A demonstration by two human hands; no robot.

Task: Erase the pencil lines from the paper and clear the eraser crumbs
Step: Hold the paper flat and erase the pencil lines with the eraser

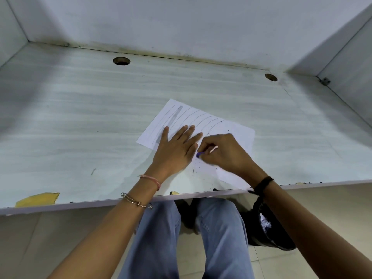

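- We see a white sheet of paper (237, 133) lying askew on a pale, wood-grained desk top (80, 117), its near right corner reaching the desk's front edge.
- The left hand (177, 150) lies flat on the sheet's near left part, fingers straight and spread, pressing the paper down and gripping nothing.
- The right hand (225, 154) is curled into a tight pinch round a small eraser with a purple end (200, 154). Only that purple end pokes out on the fist's left side, down on the paper.
- The eraser's tip sits just beside the little-finger edge of the left hand; we cannot tell whether they touch.
- Curved grey pencil lines (193, 117) cross the sheet's far left half, beyond the left fingers, along with 1 broad shaded grey band (171, 123) near the thumb.
- The paper to the right of the lines looks blank.
- Dark eraser crumbs (196, 170) lie scattered on the sheet below and around the right hand, with some on the desk near the front edge.
- 2 round holes (121, 61) sit in the desk top near its back edge, well apart from the paper.
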